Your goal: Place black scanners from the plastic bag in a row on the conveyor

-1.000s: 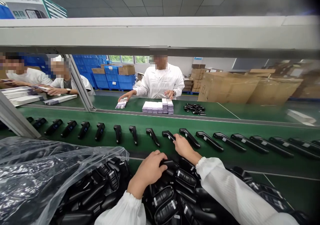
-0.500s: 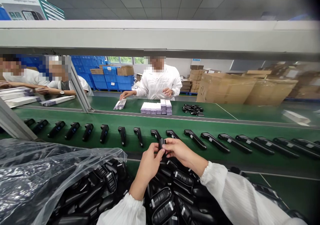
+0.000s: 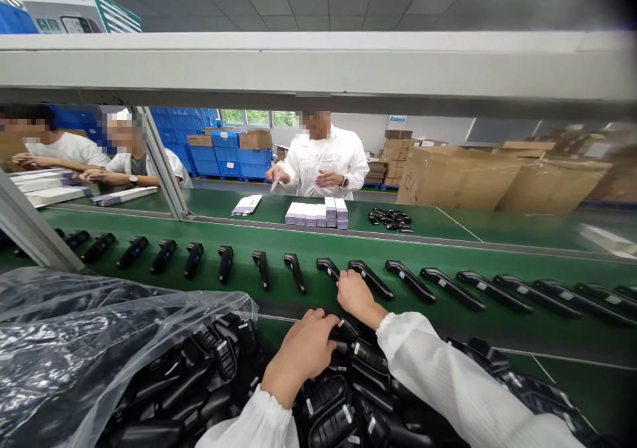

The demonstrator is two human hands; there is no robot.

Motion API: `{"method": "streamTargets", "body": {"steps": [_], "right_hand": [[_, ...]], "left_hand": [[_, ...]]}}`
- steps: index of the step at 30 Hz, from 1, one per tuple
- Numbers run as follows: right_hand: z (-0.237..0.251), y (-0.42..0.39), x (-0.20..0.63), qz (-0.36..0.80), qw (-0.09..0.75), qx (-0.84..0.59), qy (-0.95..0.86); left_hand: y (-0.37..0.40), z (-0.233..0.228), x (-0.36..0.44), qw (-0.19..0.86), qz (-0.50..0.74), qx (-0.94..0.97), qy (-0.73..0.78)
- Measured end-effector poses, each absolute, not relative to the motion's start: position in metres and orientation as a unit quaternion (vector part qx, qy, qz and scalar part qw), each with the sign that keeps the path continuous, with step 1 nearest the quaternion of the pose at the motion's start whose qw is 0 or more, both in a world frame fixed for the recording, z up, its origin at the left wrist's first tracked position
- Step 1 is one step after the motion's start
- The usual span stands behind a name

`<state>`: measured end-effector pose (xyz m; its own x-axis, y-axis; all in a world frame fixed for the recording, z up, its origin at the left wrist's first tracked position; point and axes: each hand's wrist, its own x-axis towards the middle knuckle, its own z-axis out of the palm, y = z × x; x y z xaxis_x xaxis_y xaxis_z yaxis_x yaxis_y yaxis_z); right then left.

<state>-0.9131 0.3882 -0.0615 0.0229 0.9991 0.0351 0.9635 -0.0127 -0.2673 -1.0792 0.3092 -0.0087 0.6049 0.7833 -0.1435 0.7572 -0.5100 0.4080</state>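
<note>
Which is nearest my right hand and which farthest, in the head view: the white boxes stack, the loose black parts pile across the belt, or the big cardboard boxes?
From the right hand:
1. White boxes stack, straight across the belt.
2. Loose black parts pile, across, slightly right.
3. Big cardboard boxes, far right, behind the bench.

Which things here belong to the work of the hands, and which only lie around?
In use: left hand on the heap of black devices; right hand at a device on the belt.

Lying about: plastic bag, white boxes, cardboard cartons.
</note>
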Motion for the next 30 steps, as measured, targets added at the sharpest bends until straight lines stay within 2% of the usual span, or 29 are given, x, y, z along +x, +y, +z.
{"method": "streamTargets", "body": {"steps": [4, 8, 11, 14, 21, 25, 30], "right_hand": [[-0.040, 0.396, -0.897, 0.101, 0.102, -0.691, -0.708], [-0.003, 0.380, -0.846, 0.135, 0.103, -0.661, -0.731], [0.014, 0.350, -0.807, 0.231, 0.071, -0.610, -0.755], [0.012, 0.321, -0.789, 0.302, 0.047, -0.565, -0.767], [-0.010, 0.300, -0.802, 0.291, 0.052, -0.559, -0.775], [-0.010, 0.302, -0.800, 0.352, 0.100, -0.545, -0.754], [-0.019, 0.324, -0.794, 0.452, 0.261, -0.516, -0.679]], "left_hand": [[0.312, -0.010, -1.083, 0.249, 0.029, 0.857, 0.449], [0.316, -0.008, -1.090, 0.271, 0.049, 0.852, 0.445], [0.318, -0.006, -1.092, 0.261, 0.075, 0.844, 0.462], [0.321, -0.006, -1.089, 0.254, 0.110, 0.822, 0.498], [0.322, -0.008, -1.075, 0.272, 0.133, 0.800, 0.519], [0.319, -0.008, -1.075, 0.269, 0.145, 0.791, 0.531], [0.317, -0.011, -1.068, 0.272, 0.199, 0.836, 0.433]]}}
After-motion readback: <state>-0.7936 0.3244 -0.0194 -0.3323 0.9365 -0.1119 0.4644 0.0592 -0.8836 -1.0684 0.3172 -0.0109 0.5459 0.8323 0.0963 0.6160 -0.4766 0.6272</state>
